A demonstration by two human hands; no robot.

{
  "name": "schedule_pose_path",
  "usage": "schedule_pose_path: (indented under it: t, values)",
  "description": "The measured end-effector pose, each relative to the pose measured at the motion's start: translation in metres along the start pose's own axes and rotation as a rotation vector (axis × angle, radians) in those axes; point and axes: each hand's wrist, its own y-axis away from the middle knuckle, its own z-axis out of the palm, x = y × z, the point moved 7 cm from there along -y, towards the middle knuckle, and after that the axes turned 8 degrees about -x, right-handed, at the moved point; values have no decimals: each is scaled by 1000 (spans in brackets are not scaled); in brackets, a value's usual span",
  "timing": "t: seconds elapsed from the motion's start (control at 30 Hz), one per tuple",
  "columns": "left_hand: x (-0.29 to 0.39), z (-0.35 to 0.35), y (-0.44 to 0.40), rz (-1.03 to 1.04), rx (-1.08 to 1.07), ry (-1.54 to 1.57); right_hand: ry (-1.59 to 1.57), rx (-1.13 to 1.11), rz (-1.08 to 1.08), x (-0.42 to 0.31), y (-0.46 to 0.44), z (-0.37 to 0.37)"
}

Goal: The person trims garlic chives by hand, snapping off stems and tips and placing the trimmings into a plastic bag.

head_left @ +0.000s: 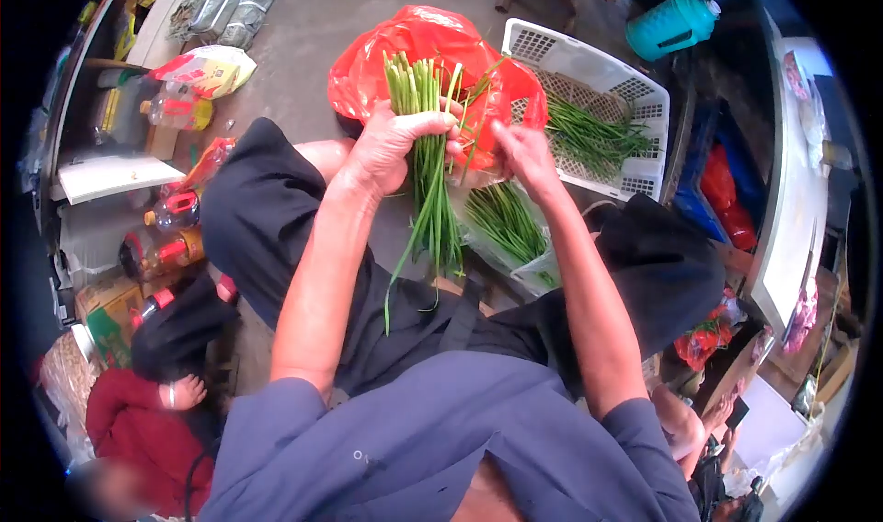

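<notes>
A bunch of long green stalks [430, 177] is wrapped in the fingers of my left hand [400, 140], its pale cut ends up and its thin tips hanging down. Just to the right, my right hand [526, 154] is closed near a few loose stalks; what it pinches, if anything, is too small to make out. Behind both hands lies an open red plastic bag [368, 57]. More green stalks [504, 218] rest in a clear plastic bag below my right hand.
A white plastic basket [648, 108] with green stalks stands at the upper right, near a teal jug [674, 27]. Bottles [175, 110] line the left side. Another person in a red sleeve [138, 412] sits at lower left; part of another person shows at lower right.
</notes>
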Motion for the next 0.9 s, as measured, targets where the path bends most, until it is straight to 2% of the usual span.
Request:
schedule_pose_path:
  t: [0.07,0.13,0.2,0.3,0.37,0.47,0.57,0.9]
  values:
    - [1,1,1,-5,10,-4,-127,-406,314,36,25,22]
    - [1,3,-1,33,2,-11,81,-563,360,100,39,32]
    - [-2,3,-3,36,5,-1,534,-632,309,113,46,36]
    - [-3,2,-3,28,17,12,490,-520,311,156,49,46]
    - [-2,2,-3,11,24,20,405,-229,302,172,47,36]
    - [-5,4,-4,-18,-8,10,586,-196,222,161,45,40]
    - [-6,5,-7,-32,-27,-7,666,-245,271,147,48,51]
    - [-7,3,-7,-25,0,-18,663,-248,183,162,45,76]
